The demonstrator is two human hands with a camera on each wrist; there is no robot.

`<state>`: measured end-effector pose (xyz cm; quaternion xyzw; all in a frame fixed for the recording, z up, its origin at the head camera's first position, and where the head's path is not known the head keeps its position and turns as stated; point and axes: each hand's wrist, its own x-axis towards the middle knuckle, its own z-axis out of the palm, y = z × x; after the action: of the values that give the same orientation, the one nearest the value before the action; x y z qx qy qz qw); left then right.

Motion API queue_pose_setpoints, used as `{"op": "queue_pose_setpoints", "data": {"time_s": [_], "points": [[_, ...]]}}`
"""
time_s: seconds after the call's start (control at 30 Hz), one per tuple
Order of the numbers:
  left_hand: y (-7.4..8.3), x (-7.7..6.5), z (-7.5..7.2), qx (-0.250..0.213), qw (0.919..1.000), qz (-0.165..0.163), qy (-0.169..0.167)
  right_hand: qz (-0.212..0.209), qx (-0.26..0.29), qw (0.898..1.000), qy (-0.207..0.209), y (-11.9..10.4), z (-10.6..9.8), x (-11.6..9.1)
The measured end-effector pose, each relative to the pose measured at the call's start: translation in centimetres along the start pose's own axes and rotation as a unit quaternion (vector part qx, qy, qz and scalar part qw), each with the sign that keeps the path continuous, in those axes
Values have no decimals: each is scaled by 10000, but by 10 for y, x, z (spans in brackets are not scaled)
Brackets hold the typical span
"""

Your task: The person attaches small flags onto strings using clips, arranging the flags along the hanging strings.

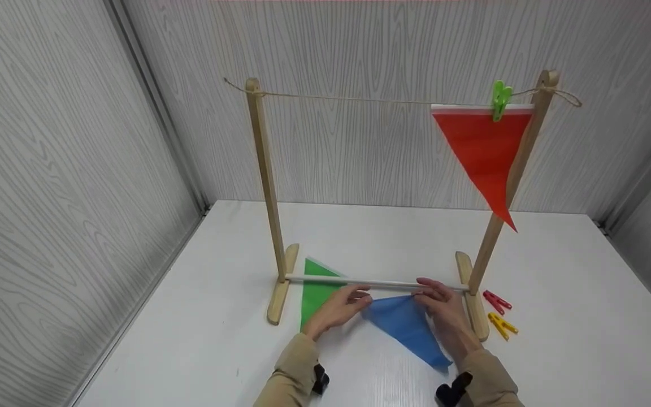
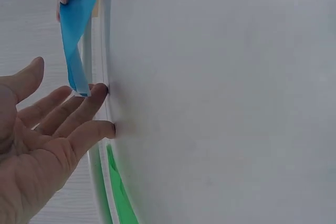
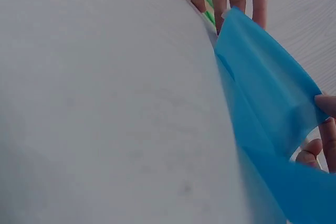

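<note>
My right hand (image 1: 442,308) pinches one upper corner of a blue triangular pennant (image 1: 407,325), thumb on its front in the right wrist view. The pennant's point hangs down toward me. At the opposite corner is my left hand (image 1: 341,308), its fingers extended against the cloth and its thumb (image 2: 26,80) held apart in the left wrist view. A green pennant (image 1: 317,294) lies on the table under the stand's white crossbar (image 1: 379,283), beside my left hand. Overhead, a red pennant (image 1: 486,147) hangs from a string, held by a green clothespin (image 1: 500,100).
Two wooden posts (image 1: 267,181) on flat feet (image 1: 278,302) carry the string (image 1: 354,99). A red clothespin (image 1: 497,302) and a yellow clothespin (image 1: 502,325) lie right of the stand on the white table (image 1: 190,316). Grey wood-grain panels (image 1: 342,152) enclose the back and sides.
</note>
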<state>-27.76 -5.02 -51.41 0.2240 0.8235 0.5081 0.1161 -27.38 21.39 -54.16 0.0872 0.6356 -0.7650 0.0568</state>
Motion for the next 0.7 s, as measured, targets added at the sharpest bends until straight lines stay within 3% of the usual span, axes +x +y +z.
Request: {"op": "queue_pose_setpoints", "data": {"time_s": [0.23, 0.43, 0.7], "points": [[-3, 4, -2, -240, 9995, -77, 165, 107, 2, 9999, 12, 0, -2, 1], [-1, 6, 0, -363, 9989, -227, 203, -70, 92, 9999, -119, 1, -1, 0], [3, 3, 2, -564, 9974, -103, 431, -97, 208, 9993, -281, 1, -3, -2]]}}
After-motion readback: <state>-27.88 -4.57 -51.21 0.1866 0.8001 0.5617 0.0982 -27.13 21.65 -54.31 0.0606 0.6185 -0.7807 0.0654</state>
